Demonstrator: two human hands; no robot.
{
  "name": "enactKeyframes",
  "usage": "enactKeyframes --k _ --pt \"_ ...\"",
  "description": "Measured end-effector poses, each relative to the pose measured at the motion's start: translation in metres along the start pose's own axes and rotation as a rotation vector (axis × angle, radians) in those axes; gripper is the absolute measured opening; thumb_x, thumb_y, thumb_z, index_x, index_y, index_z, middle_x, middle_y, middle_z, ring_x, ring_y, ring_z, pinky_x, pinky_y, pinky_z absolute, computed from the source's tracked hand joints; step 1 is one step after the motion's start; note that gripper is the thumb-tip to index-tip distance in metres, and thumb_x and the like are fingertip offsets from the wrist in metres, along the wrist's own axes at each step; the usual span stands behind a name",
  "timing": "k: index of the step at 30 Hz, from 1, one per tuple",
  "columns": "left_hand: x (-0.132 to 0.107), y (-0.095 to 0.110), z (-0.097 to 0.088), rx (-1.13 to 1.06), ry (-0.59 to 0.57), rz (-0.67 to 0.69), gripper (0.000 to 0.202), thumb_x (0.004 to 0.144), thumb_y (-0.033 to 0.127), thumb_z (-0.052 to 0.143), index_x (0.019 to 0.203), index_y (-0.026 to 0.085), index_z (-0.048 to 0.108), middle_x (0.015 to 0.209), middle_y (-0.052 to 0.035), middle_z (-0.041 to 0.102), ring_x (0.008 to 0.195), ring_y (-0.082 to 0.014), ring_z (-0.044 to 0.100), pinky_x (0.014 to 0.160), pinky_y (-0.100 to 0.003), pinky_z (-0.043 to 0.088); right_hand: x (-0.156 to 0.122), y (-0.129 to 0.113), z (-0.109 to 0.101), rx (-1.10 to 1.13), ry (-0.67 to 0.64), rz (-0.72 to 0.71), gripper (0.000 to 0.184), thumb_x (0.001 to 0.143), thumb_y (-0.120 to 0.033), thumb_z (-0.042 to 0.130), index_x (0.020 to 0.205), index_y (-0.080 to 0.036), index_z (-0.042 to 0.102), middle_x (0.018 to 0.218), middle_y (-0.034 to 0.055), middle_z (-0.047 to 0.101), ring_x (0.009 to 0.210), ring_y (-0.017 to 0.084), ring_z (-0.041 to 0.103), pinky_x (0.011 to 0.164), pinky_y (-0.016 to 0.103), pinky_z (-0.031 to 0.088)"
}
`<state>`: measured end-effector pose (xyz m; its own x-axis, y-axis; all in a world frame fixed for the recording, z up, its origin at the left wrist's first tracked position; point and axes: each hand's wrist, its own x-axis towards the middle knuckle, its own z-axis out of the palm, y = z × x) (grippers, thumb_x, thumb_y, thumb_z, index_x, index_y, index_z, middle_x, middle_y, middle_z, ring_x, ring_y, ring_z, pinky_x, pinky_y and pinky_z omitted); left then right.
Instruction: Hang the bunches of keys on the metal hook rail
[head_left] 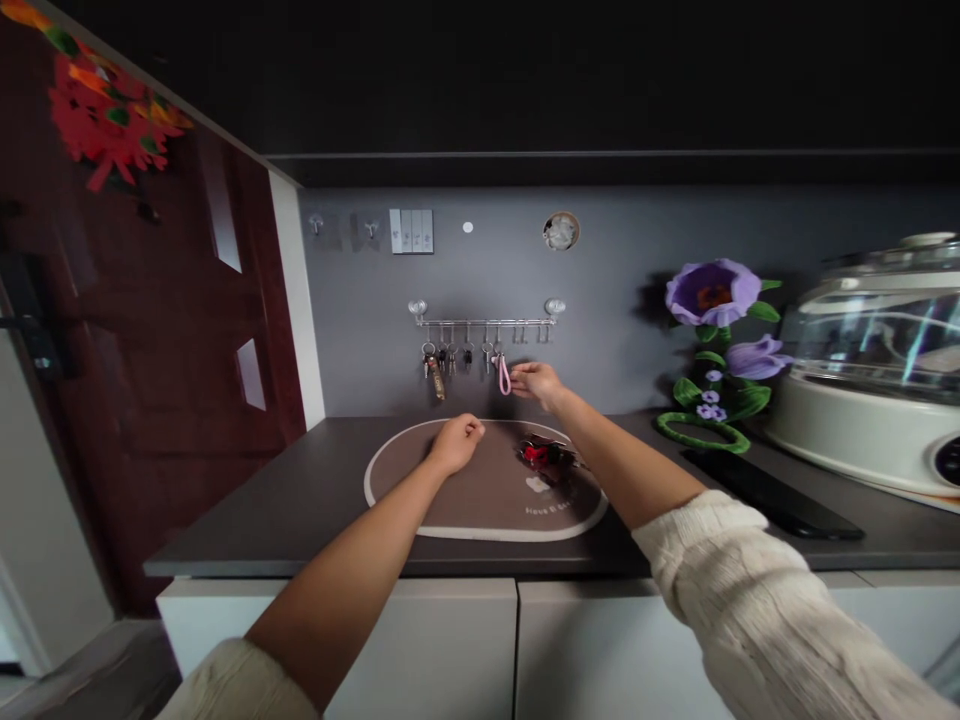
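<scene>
My right hand (537, 383) is stretched toward the wall, its fingers at a pink key strap (504, 376) that hangs from a metal hook rail (486, 322). Whether the fingers grip the strap or only touch it is unclear. Several key sets (444, 357) hang from the rail's left hooks. My left hand (457, 441) is curled into a loose fist over a brown oval mat (420, 505) on the dark counter; nothing shows in it. A red and dark key bunch (545, 456) lies on the mat below my right forearm.
A purple fabric flower decoration (712, 345) stands at the right. Beyond it sits a white appliance with a clear lid (870, 370). A dark flat tray (772, 495) lies on the counter (300, 500). A dark red door (150, 330) is at the left. White cabinet fronts (450, 640) run below.
</scene>
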<state>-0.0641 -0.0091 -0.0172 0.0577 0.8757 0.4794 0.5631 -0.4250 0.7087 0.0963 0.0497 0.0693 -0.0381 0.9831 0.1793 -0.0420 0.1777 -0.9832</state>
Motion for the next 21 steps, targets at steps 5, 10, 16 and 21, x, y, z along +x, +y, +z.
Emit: enactKeyframes --k 5,10,16,21 --pt "-0.004 0.001 -0.001 -0.043 -0.025 0.024 0.011 0.07 0.021 0.047 0.074 0.015 0.056 0.068 -0.0011 0.057 0.062 -0.0097 0.05 0.061 -0.021 0.039 -0.019 0.005 -0.011 -0.036 -0.057 0.017 0.01 0.071 -0.005 0.052 0.073 -0.015 0.052 0.065 0.0014 0.062 0.053 0.008 0.057 0.06 0.023 0.048" --pt "-0.009 0.008 -0.002 -0.083 -0.05 0.022 0.009 0.068 0.019 0.049 0.073 0.014 0.056 0.066 -0.0006 0.056 0.06 -0.0094 0.049 0.061 -0.022 0.039 -0.041 0.008 -0.017 -0.016 -0.095 0.013 0.009 0.071 -0.006 0.053 0.072 -0.015 0.053 0.068 0.0015 0.062 0.056 0.008 0.058 0.061 0.023 0.047" --pt "-0.017 0.025 0.003 -0.129 -0.037 -0.049 0.008 0.066 0.016 0.052 0.073 0.013 0.057 0.066 -0.0009 0.057 0.06 -0.0094 0.05 0.062 -0.023 0.04 -0.068 0.01 -0.024 -0.042 -0.083 -0.034 0.007 0.071 -0.007 0.053 0.071 -0.014 0.055 0.067 0.0017 0.062 0.055 0.007 0.056 0.059 0.02 0.044" --pt "-0.023 0.046 0.013 -0.184 -0.051 -0.036 0.009 0.068 0.018 0.053 0.074 0.013 0.058 0.066 -0.001 0.058 0.059 -0.0092 0.049 0.061 -0.023 0.04 -0.084 0.022 -0.032 -0.128 -0.056 -0.14 0.007 0.066 -0.012 0.057 0.073 -0.014 0.057 0.065 0.0 0.061 0.054 0.006 0.051 0.057 0.019 0.041"
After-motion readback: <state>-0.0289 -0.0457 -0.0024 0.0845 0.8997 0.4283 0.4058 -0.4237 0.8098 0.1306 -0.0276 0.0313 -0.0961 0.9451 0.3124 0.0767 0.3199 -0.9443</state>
